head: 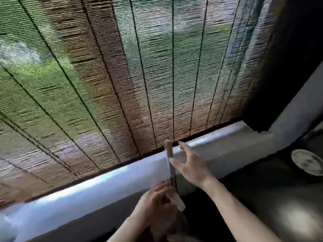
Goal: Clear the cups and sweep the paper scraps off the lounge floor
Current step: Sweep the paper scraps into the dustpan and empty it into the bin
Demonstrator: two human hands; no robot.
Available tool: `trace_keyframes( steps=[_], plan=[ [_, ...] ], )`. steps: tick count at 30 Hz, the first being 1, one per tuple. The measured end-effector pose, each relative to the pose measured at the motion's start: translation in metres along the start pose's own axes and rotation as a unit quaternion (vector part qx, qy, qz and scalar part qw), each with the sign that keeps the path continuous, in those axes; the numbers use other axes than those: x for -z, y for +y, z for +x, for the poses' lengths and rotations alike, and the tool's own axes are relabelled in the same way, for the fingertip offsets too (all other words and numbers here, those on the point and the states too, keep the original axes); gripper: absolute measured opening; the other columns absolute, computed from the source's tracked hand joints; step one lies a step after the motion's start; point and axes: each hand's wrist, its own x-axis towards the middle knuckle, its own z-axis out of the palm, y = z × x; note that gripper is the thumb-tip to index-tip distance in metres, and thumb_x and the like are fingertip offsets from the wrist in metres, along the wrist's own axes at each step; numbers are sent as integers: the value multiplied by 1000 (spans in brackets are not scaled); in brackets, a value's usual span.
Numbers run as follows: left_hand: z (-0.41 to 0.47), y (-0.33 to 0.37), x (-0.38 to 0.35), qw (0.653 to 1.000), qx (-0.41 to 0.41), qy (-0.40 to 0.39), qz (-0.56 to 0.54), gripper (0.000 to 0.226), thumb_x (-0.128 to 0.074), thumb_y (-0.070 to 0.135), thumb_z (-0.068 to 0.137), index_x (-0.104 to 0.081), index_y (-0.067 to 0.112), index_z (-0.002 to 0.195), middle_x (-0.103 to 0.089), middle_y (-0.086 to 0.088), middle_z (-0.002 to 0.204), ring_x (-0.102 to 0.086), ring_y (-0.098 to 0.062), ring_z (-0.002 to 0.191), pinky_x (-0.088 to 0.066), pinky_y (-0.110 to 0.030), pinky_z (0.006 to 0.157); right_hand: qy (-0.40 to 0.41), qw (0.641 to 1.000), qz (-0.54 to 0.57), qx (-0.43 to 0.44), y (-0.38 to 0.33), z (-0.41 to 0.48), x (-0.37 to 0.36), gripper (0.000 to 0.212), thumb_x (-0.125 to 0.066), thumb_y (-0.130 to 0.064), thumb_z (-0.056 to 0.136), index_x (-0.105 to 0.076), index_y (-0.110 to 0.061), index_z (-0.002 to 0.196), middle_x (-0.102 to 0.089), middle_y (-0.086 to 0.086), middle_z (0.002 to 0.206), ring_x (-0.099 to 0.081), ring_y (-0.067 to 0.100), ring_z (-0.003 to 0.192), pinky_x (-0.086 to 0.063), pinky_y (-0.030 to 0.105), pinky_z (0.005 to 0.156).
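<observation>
Head view: the left hand point(157, 194) is gripping the lower part of a pale wooden handle point(168, 149), fingers curled round it just below the white window sill point(104, 179). The right hand point(190, 165) is hovering wide open in front of the sill, fingers spread, thumb tip lying at the handle, contact not resolvable through blur. The handle is standing near upright across the sill, dark-banded lower down, its top reaching the bottom edge of the reed blind point(122, 75) above the sill. To the right of the sill a round dish point(295, 154) is sitting on a dark surface point(262, 189), its inside pale and its contents unreadable.
</observation>
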Motion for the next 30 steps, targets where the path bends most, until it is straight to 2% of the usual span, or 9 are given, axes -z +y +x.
trace_keyframes(
  steps=[7,10,12,15,18,23,25,28,30],
  plan=[
    [-4,-19,4,996,-91,-5,-20,52,-75,39,80,-61,24,128,-44,12,140,-36,-12,135,-35,-27,109,58,986,135,-72,-9,41,-36,60,-71,-30,86,-43,-17,138,-62,-3,122,-56,17,118,-41,8,80],
    [-1,-24,8,988,-152,20,25,57,-91,31,61,-72,18,113,-64,0,124,-60,-19,115,-55,-33,85,93,980,171,-49,-6,41,-39,29,-74,-20,84,-61,-25,108,-64,-22,84,-63,6,89,-41,0,61],
    [1,-26,8,980,-181,23,84,53,-87,38,61,-74,19,109,-69,-1,116,-67,-21,104,-57,-37,75,112,976,186,-28,0,31,-36,20,-74,-16,83,-63,-31,90,-65,-23,67,-61,-3,70,-43,6,62],
    [0,-37,3,968,-201,8,148,46,-56,48,77,-73,22,111,-71,2,113,-67,-18,103,-48,-34,92,136,964,226,-18,11,-3,-23,16,-69,-20,88,-63,-33,79,-61,5,53,-57,18,55,-46,34,62],
    [6,-55,-7,964,-208,-25,167,32,-58,43,79,-71,27,104,-68,7,104,-56,-17,101,-39,-30,91,174,944,279,-25,18,-52,-5,7,-69,-28,85,-68,-32,81,-58,28,60,-54,32,61,-48,44,74],
    [45,-53,-8,956,-243,-125,110,31,-57,44,73,-56,26,98,-70,1,85,-68,-21,80,-50,-30,81,240,936,255,-32,21,-130,18,14,-65,-34,86,-58,-28,76,-64,24,63,-63,45,89,-44,35,103],
    [54,-46,-3,940,-231,-230,104,44,-49,53,71,-49,29,108,-71,-4,94,-70,-22,88,-55,-30,72,281,926,250,-39,15,-161,22,15,-66,-29,87,-59,-22,76,-66,25,67,-62,43,92,-44,19,99],
    [52,-20,-3,913,-227,-281,188,91,-23,74,65,-44,23,137,-64,-4,121,-61,-19,112,-49,-31,89,363,900,232,-67,1,-206,23,23,-67,-36,84,-63,-13,88,-69,24,78,-67,27,91,-46,9,86],
    [49,7,-11,878,-337,-270,206,78,-23,65,81,-38,11,136,-71,-7,105,-70,-18,90,-55,-27,68,419,883,187,-98,-7,-232,22,18,-67,-30,87,-62,-13,92,-71,18,83,-70,13,89,-47,9,83]
  ],
)
